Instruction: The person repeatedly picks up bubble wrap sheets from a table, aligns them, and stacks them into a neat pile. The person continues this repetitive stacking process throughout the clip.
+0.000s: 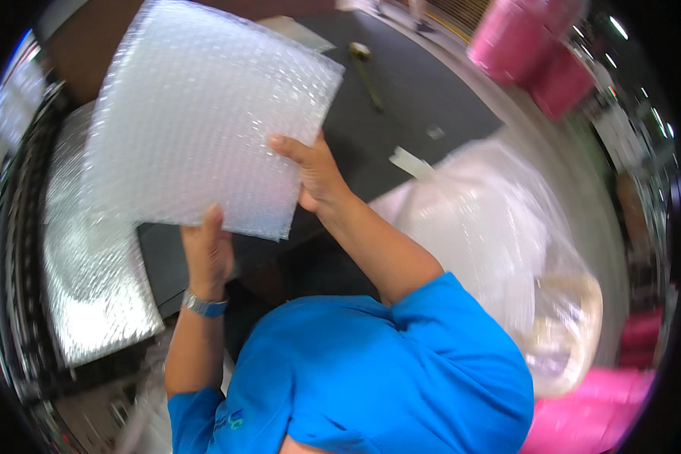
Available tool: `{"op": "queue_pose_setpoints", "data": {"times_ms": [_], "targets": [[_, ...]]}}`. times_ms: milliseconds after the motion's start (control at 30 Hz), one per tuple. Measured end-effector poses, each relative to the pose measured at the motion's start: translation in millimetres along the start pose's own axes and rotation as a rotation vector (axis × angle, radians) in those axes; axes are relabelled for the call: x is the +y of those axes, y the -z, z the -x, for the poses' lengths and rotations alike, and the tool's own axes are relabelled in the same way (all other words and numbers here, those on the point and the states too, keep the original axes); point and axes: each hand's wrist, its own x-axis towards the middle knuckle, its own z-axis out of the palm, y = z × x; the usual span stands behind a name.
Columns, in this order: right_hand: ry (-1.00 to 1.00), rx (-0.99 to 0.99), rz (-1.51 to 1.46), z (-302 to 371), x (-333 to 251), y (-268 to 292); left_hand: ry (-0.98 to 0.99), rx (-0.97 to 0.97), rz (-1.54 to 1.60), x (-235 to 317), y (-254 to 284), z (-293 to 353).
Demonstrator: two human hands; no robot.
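Both my hands hold up a stack of clear bubble wrap bags [204, 113], or folded bubble wrap sheets; I cannot tell which. My left hand [208, 253] grips the near edge, its thumb on top and its fingers hidden underneath. On the right edge, my right hand [314, 170] is closed with the thumb lying over the upper face. The bubble wrap is tilted above a dark grey tabletop [408, 83] and covers part of it.
Shiny bubble wrap [98, 295] lies at the left. A tape measure [362, 53] with its blade out rests on the table. To the right is a large clear plastic bag [484, 219] with white contents. Pink wrapped bundles [522, 45] stand at the far right.
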Motion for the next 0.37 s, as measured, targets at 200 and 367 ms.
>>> {"op": "queue_pose_setpoints", "data": {"times_ms": [200,367], "targets": [[0.419,0.382,0.412,33,-123,152,0.04,-0.281,-0.183,-3,0,-4],[0.511,0.288,0.206,120,-223,202,0.193,-0.195,-0.284,-20,32,-5]]}}
